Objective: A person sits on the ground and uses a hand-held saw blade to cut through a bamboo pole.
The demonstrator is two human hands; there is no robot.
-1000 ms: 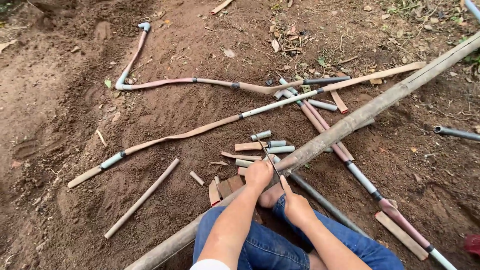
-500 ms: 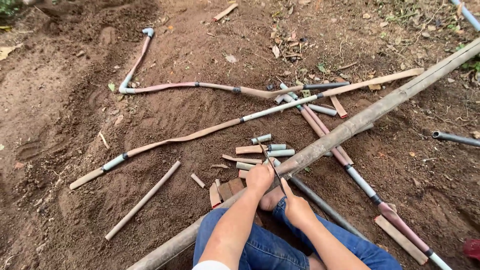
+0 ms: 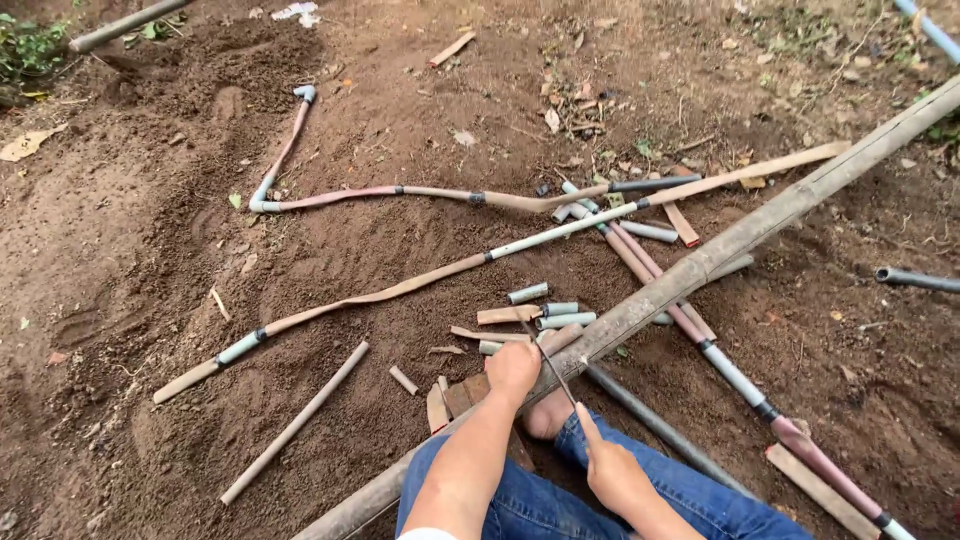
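— Since the person sits on the ground with both legs in blue jeans [image 3: 690,505] drawn up near the camera, where do the hands work?

— Right at the long bamboo pole [image 3: 700,268], which runs from the near left to the far right. The left hand [image 3: 513,368] is closed on the pole, apparently to pin it down. The right hand [image 3: 608,470] has its grip wrapped on the handle of a thin saw blade [image 3: 553,367], whose far end meets the pole just beside the left hand.

— Why hold it like that?

— It looks like a steadying arrangement: one hand bracing, one guiding the blade across. A bare foot [image 3: 548,412] sits just under the pole, between the hands.

— And around them?

— Short cut pieces [image 3: 540,310] of pipe and bamboo lie just beyond the left hand, probably kept within reach. Long jointed pipes [image 3: 420,195], pinkish and grey with pale couplings, snake across the far ground; another length [image 3: 740,378] crosses under the pole to the right. A loose stick [image 3: 295,422] lies at the near left.

— What about the surface?

— Bare brown earth [image 3: 150,250], lumpy and dry, outdoors, with dead leaves and a few green weeds [image 3: 25,45] at the far left corner.
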